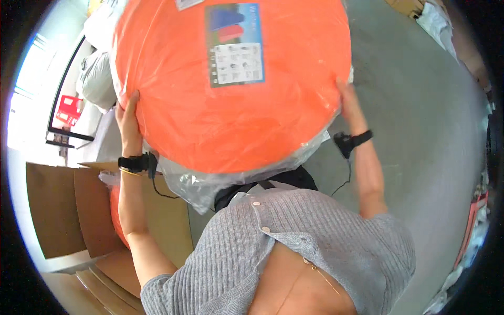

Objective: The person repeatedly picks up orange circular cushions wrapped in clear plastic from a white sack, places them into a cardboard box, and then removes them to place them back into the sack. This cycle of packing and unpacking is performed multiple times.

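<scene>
A large, round, flat orange bundle (178,121) in a clear plastic bag is held up in front of me. A printed card (236,44) in blue, pink and white lies under the plastic on its face. My left hand (127,115) grips the bundle's left edge, thumb on the face and the other fingers mostly behind it. On the opposite edge my right hand (350,102) holds on, its fingers largely hidden behind the rim. Loose clear plastic (197,184) hangs below the bundle.
An open cardboard box (52,210) stands at my left, with another orange item (116,210) partly visible inside. Farther left are a red plastic stool (69,110) and grey-white sacks (97,79). Grey floor (420,131) stretches to the right, with goods along its far edge.
</scene>
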### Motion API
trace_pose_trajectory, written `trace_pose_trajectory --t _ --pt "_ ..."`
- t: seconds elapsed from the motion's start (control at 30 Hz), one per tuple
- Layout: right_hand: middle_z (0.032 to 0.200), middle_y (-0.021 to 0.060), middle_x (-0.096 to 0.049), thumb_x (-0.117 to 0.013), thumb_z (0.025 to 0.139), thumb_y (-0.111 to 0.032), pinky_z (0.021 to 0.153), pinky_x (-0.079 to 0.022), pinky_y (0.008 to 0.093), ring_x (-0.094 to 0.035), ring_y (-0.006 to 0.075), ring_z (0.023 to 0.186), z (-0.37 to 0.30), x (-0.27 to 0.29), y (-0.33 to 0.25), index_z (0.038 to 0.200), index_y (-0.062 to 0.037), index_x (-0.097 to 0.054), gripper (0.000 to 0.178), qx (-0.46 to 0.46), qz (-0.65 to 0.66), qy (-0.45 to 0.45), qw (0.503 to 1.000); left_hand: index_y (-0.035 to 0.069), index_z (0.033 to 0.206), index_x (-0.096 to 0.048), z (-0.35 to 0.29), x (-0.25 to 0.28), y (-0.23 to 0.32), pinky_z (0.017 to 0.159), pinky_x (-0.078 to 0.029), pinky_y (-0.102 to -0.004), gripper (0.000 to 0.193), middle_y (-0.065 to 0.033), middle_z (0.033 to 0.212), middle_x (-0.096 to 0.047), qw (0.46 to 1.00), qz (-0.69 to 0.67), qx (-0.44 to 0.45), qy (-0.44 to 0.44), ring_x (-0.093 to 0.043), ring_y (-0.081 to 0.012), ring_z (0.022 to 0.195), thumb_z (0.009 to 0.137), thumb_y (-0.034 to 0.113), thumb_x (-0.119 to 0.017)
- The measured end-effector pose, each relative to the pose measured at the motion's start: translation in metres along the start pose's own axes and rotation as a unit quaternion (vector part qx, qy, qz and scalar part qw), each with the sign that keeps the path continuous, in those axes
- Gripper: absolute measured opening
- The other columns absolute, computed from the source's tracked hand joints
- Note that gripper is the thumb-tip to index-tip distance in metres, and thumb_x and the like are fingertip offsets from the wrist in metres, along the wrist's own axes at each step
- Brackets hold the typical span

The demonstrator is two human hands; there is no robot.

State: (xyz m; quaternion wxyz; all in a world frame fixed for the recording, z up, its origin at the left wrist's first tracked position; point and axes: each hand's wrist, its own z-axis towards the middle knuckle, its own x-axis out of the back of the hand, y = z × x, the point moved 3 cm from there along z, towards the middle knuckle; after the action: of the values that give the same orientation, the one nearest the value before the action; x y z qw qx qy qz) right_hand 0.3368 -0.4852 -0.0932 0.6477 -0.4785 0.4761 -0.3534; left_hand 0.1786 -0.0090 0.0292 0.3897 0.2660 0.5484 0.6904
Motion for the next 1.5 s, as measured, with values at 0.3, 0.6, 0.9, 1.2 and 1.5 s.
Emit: trace_pose_trajectory --t 0.3,0.6,0.9,1.2,1.5 --pt "0.123 0.0045 -0.049 -0.053 0.087 -0.023 0.094 -0.037 0.0283 -0.048 0.0157 0.109 0.066 -0.050 -0.181 0.122 -0.0071 -0.049 0.039 0.250 -0.323 -0.236 0.882 0.002 0.131 -0.032 -0.096 -0.048 -0.159 0.097 -0.037 -0.0362 0.055 -0.0129 0.128 -0.043 0.803 -0.245 0.473 -0.268 -0.045 -0.0238 0.114 0.091 0.039 -0.041" --pt "0.096 -0.0004 -0.062 -0.053 0.087 -0.031 0.074 -0.049 0.0248 -0.059 0.0091 0.083 0.181 -0.046 -0.056 0.106 -0.0086 -0.058 0.030 -0.151 0.006 -0.189 0.970 0.002 0.130 -0.032 -0.097 0.101 -0.156 0.098 -0.036 -0.0360 0.052 -0.0127 0.129 -0.043 0.835 0.000 0.487 -0.258 -0.044 -0.0231 0.115 0.091 0.034 -0.041" --pt "0.117 0.0046 -0.054 -0.046 0.090 -0.028 0.091 -0.042 0.0302 -0.053 0.0141 0.104 0.105 0.015 -0.053 0.117 -0.0060 -0.051 0.035 -0.227 0.005 -0.190 0.955 0.002 0.130 -0.033 -0.050 0.032 -0.255 0.100 -0.035 -0.0358 0.048 -0.0126 0.130 -0.042 0.821 -0.079 0.523 -0.214 -0.043 -0.0224 0.116 0.092 0.030 -0.040" --pt "0.129 0.0079 -0.043 -0.050 0.087 -0.027 0.098 -0.032 0.0322 -0.042 0.0177 0.117 -0.007 0.000 -0.071 0.129 -0.0031 -0.038 0.050 -0.134 -0.128 -0.091 0.978 0.001 0.129 -0.033 -0.077 -0.014 -0.284 0.101 -0.034 -0.0356 0.044 -0.0125 0.130 -0.041 0.790 -0.349 0.469 -0.184 -0.042 -0.0217 0.117 0.092 0.026 -0.039" --pt "0.108 0.0046 -0.045 -0.048 0.088 -0.025 0.080 -0.034 0.0267 -0.042 0.0128 0.094 0.026 -0.045 -0.057 0.128 -0.0016 -0.039 0.047 -0.142 -0.086 -0.168 0.972 0.004 0.115 -0.049 -0.048 0.032 -0.112 0.094 -0.041 -0.0305 0.029 -0.0084 0.114 -0.054 0.880 -0.371 0.297 0.002 -0.051 -0.0140 0.103 0.090 0.018 -0.046"
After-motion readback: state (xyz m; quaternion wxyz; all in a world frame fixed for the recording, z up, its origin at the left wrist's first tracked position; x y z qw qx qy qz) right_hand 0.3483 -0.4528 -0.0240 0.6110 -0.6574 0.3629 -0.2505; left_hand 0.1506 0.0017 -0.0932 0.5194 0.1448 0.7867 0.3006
